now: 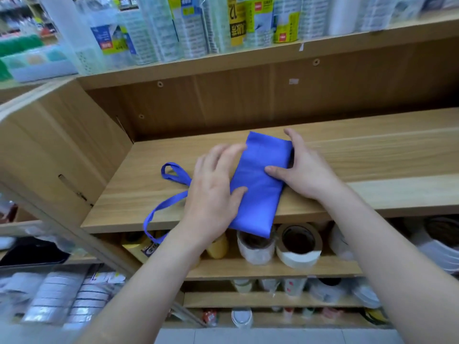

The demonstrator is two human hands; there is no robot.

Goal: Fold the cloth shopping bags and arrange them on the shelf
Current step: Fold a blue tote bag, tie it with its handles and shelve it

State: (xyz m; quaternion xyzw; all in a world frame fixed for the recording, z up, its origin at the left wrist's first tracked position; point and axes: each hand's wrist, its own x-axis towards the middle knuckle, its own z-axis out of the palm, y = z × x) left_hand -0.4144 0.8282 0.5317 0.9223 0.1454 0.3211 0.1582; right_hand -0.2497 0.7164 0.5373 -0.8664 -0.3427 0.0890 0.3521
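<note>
Blue cloth bag (260, 187), folded into a narrow rectangle, is lying mid-frame on the wooden shelf (377, 167); left hand (213, 194) and right hand (306, 171) are pressing it, fingers (223, 156) straight, apart.

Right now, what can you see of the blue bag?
The blue bag is matte cloth, folded into a narrow strip, flat and slanted on the shelf, its near end overhanging the front edge. Two handles trail left, one drooping off. The left hand presses it flat; the right hand rests its thumb on top.

Looks like a small shop
Stacks of packaged rolls (248, 21) above the wooden shelf (372, 155), tape rolls (299, 247) crammed right below it.
</note>
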